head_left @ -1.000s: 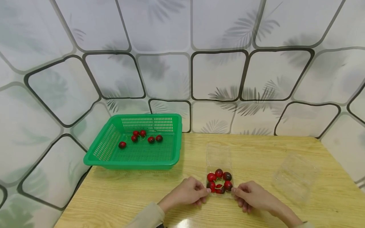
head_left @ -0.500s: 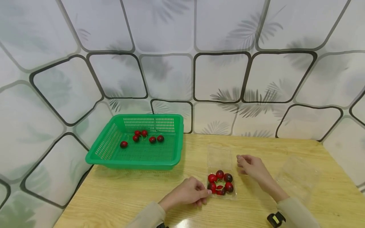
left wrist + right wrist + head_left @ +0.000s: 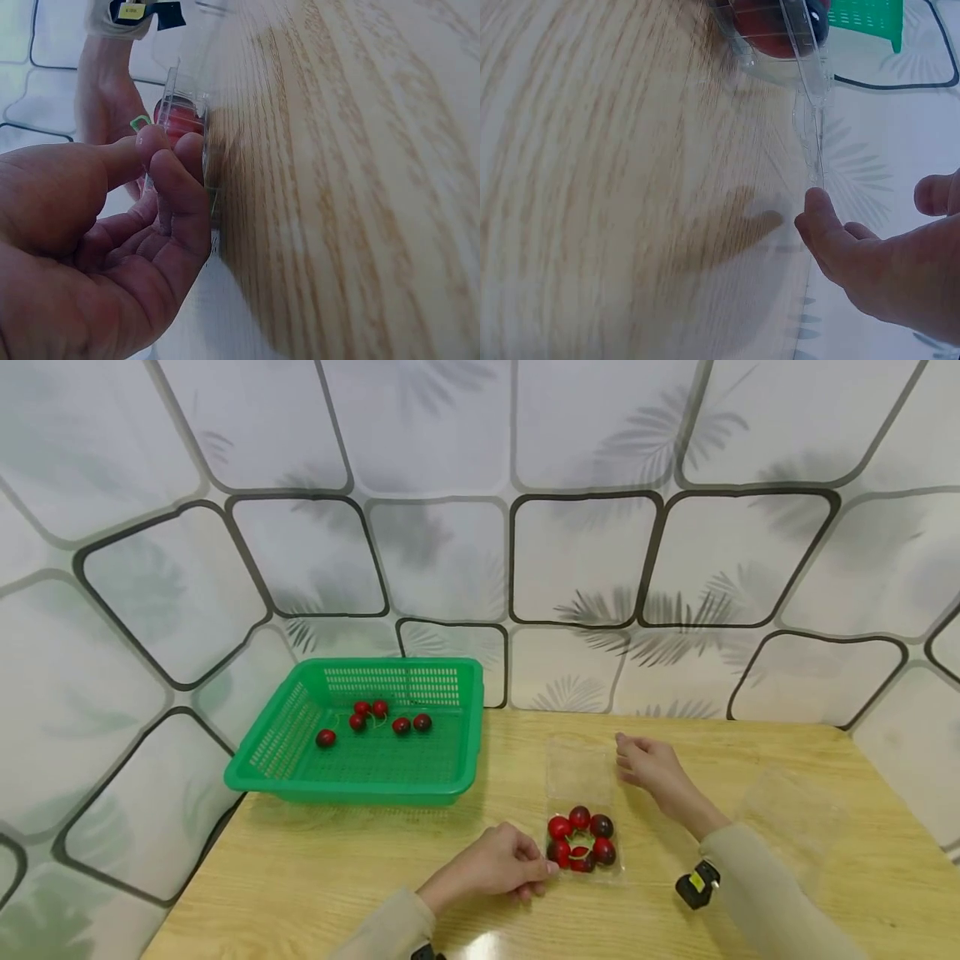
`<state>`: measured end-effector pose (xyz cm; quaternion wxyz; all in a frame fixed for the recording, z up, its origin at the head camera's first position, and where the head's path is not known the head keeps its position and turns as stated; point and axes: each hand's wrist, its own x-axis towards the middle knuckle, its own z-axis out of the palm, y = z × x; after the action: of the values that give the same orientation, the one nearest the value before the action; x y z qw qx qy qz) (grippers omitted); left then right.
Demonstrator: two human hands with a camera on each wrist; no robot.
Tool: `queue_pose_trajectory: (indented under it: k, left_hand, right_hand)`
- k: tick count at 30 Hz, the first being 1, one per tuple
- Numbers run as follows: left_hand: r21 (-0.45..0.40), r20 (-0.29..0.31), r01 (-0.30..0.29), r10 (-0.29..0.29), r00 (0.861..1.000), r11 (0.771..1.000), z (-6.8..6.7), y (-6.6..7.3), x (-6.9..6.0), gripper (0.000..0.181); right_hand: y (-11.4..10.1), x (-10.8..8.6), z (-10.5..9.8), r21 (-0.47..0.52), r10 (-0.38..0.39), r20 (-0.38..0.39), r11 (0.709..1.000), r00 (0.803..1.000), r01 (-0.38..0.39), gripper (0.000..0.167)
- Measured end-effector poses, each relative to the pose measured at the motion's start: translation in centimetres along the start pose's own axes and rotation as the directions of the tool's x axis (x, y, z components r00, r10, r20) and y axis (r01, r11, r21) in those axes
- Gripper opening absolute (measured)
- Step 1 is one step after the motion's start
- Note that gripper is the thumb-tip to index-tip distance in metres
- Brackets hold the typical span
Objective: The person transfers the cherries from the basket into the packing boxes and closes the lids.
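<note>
A clear plastic clamshell box [image 3: 613, 877] lies on the table with its lid [image 3: 579, 768] folded back, away from the person. Several dark red cherries [image 3: 602, 826] sit in a ring inside it, green stems toward the middle. At the box's near left corner, the left hand [image 3: 510, 864] pinches the edge between thumb and fingers; the left wrist view shows this grip on the rim [image 3: 171, 94]. The right hand [image 3: 652, 772] is at the lid's right side. In the right wrist view its fingers [image 3: 829, 225] reach the lid's edge, thumb held apart.
A green plastic basket [image 3: 352, 792] with several cherries [image 3: 401, 726] stands at the back left. Another clear plastic box [image 3: 795, 818], hard to make out, is on the right of the wooden table [image 3: 300, 877]. A patterned wall [image 3: 577, 560] rises behind.
The right hand has left the box's near right corner and moved away from the person to the folded-back lid. The left hand has stayed at the near left corner.
</note>
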<state>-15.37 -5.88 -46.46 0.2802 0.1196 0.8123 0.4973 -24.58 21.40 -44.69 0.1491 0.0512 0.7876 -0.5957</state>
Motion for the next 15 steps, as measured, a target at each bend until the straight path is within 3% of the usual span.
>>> queue_pose_trajectory:
  k: [6,15]
  left_hand:
    - [0.008,0.002,-0.003,0.003,1.000,1.000,0.01,-0.03,0.02,0.027]
    - [0.013,0.002,-0.008,0.008,1.000,1.000,-0.10,-0.31,0.09,0.026]
  right_hand:
    - [0.10,0.52,0.02,0.018,0.039,0.019,0.999,0.999,-0.039,0.075]
    - [-0.20,0.95,0.20,0.040,0.058,0.050,0.997,0.997,-0.060,0.075]
